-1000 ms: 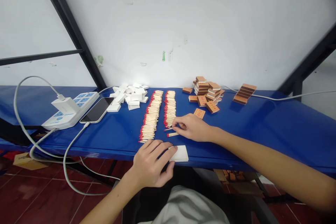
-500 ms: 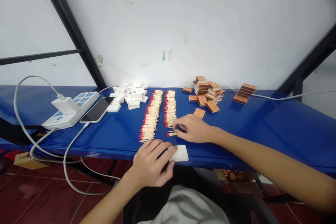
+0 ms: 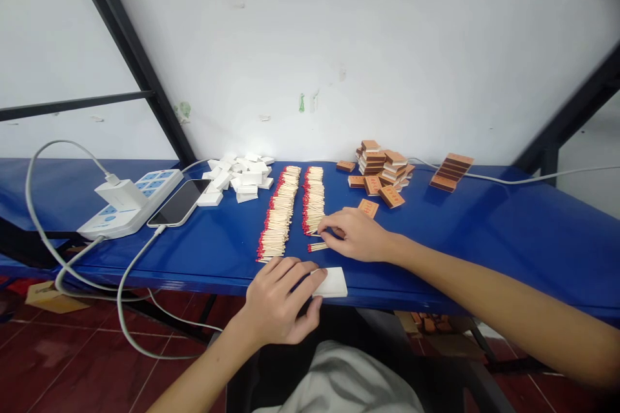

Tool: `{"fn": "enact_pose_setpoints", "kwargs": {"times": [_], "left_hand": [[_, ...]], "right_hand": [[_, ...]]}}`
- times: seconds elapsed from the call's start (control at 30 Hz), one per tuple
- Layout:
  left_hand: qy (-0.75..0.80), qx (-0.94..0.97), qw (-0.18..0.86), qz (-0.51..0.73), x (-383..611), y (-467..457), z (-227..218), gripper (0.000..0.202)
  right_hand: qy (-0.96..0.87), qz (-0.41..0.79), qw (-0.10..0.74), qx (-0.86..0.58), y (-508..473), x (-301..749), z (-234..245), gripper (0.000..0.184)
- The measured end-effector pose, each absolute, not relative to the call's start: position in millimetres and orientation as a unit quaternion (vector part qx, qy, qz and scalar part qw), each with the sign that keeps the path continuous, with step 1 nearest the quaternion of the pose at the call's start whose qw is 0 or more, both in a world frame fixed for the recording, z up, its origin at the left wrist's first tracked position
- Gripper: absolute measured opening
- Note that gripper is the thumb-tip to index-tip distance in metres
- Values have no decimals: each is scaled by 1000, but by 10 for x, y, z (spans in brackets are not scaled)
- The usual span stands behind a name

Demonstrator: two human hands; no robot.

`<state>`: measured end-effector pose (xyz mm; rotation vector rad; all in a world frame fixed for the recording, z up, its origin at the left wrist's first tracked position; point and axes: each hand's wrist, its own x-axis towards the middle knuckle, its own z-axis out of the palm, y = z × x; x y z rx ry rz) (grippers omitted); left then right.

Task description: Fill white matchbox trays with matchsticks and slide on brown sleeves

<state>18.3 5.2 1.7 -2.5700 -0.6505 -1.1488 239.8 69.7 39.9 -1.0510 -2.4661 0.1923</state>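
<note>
My left hand [image 3: 278, 300] rests at the table's front edge, its fingers holding a white matchbox tray [image 3: 332, 282] in place. My right hand [image 3: 352, 234] lies just beyond it with fingertips pinched at the near end of the right row of red-tipped matches [image 3: 314, 206]. A few loose matches [image 3: 318, 246] lie under those fingers. A second row of matches [image 3: 279, 214] runs to the left. A single brown matchbox sleeve [image 3: 368, 208] lies just behind my right hand.
The blue table [image 3: 484, 232] carries a heap of white trays [image 3: 241, 177] at the back, brown sleeves stacked [image 3: 382, 171] and fanned [image 3: 451, 172] at the back right, plus a phone [image 3: 180, 202], a power strip [image 3: 128, 203] and cables [image 3: 135, 284] at left.
My right hand has shifted slightly away from me toward the end of the right match row. My left hand and the white tray have stayed still.
</note>
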Motion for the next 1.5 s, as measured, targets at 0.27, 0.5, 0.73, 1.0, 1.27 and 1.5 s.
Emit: {"fn": "enact_pose_setpoints", "kwargs": {"times": [0.27,0.5,0.73,1.0,1.27,1.5], "left_hand": [[-221,-884,121,-394,182,56,7,31],[-224,-883,129,-391,183,52,14,29],[-223,-882,131,-395,182,55,-1,30],[-219,-883,126,-395,183,57,9,31],[-219,-884,124,-395,189,52,17,30],[-215,-881,123,-402,190,57,19,30]], "right_hand": [[-890,71,233,-386,721,2410,368,19],[-889,81,229,-389,719,2411,399,23],[-878,120,230,-403,745,2399,369,15],[-859,178,223,-424,767,2375,408,12],[-873,178,231,-392,760,2380,441,9],[-871,149,249,-396,752,2353,436,8]]}}
